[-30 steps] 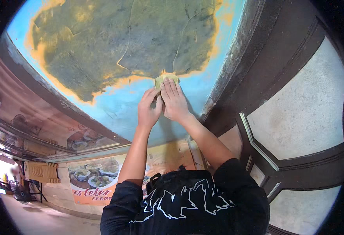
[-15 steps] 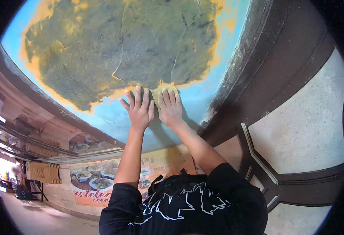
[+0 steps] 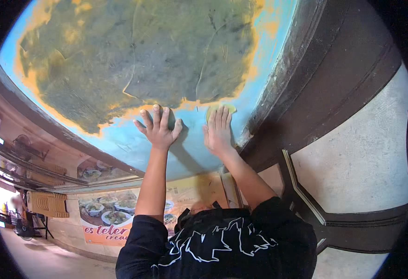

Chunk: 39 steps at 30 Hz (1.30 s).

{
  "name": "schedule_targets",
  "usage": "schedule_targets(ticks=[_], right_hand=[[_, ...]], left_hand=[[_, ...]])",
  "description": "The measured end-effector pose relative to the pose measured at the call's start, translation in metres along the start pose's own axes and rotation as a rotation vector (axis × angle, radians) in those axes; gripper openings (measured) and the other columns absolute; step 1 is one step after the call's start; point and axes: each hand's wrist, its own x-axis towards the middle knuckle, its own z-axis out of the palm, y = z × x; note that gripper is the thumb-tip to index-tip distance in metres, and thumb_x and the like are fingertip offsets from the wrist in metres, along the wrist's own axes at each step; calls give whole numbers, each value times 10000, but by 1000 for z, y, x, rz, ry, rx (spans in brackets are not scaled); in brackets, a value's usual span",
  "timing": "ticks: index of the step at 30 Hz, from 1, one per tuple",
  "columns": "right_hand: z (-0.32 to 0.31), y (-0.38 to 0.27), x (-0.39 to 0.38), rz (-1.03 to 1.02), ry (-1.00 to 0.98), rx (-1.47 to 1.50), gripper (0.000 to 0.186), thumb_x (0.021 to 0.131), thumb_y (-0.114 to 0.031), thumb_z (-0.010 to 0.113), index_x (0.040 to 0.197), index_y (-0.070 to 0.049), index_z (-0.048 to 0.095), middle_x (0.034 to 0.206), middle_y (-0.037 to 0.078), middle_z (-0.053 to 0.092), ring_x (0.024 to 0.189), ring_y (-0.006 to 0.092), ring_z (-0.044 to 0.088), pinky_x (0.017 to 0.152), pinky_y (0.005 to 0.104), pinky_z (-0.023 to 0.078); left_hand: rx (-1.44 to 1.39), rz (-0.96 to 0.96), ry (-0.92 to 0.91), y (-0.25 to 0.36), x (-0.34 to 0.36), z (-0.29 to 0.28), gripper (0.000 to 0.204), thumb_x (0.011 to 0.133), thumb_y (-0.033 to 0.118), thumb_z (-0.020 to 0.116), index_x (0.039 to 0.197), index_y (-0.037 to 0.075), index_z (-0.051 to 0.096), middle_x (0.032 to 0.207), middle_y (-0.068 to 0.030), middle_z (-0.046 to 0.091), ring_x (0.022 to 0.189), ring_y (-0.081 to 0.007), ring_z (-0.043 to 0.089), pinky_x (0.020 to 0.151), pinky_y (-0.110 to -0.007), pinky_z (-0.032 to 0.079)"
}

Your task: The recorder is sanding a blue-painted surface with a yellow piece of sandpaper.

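Note:
In front of me is a light-blue painted wall [image 3: 192, 132] with a large dark grey-green patch [image 3: 162, 56] edged in orange. My left hand [image 3: 158, 130] lies on the blue paint just under the patch's lower edge, its fingers and thumb spread, with nothing in it. To the right, my right hand [image 3: 219, 132] presses a round yellow-green sanding disc [image 3: 232, 109] flat against the wall. Its fingers lie together over the disc, whose rim shows around the fingertips. Thin cracks or ridges run down through the dark patch.
A dark brown frame [image 3: 306, 97] bounds the blue area on the right, with pale panels [image 3: 352, 144] beyond it. Lower left are a glossy ledge, a food poster [image 3: 106, 216], stacked tan chairs [image 3: 48, 204] and a fan [image 3: 23, 228].
My right hand has slid to the right with the sanding disc, away from my left hand. The left hand's thumb is now spread wider.

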Motion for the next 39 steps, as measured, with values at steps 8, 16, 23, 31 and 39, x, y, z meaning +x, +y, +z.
schedule_targets(ticks=[8,16,23,31,39], right_hand=[[7,31,-5,19,-14,51,577,917,-249,496,1306,151,346,1389,423,260,1308,597,206,1078,650,146],[-3,34,24,3,105,66,594,913,-264,518,1329,127,354,1415,370,285,1340,552,207,1095,624,144],[17,25,-16,-59,-29,76,610,898,-236,525,1372,94,328,1439,321,289,1354,516,210,1101,604,154],[-1,40,-1,28,-35,92,614,908,-207,487,1378,123,271,1435,377,233,1342,566,171,1100,620,117],[-8,40,16,-59,-77,33,625,895,-217,518,1375,113,292,1447,355,236,1351,540,191,1100,613,136]], left_hand=[[11,-20,32,-3,-10,13,578,805,515,605,1303,228,541,1508,-33,351,1431,-345,197,1135,-589,21],[-16,-21,34,-2,-14,12,632,803,494,613,1362,239,464,1510,-41,345,1437,-353,171,1131,-589,4],[20,1,56,-2,-11,10,607,815,516,596,1348,251,477,1497,-31,369,1431,-346,196,1136,-583,30],[16,-8,70,-3,-14,12,599,810,525,598,1336,262,486,1480,-24,396,1429,-333,212,1141,-574,45],[18,-10,62,-1,-18,16,616,809,531,593,1354,273,465,1481,-17,395,1427,-330,216,1144,-566,39]])
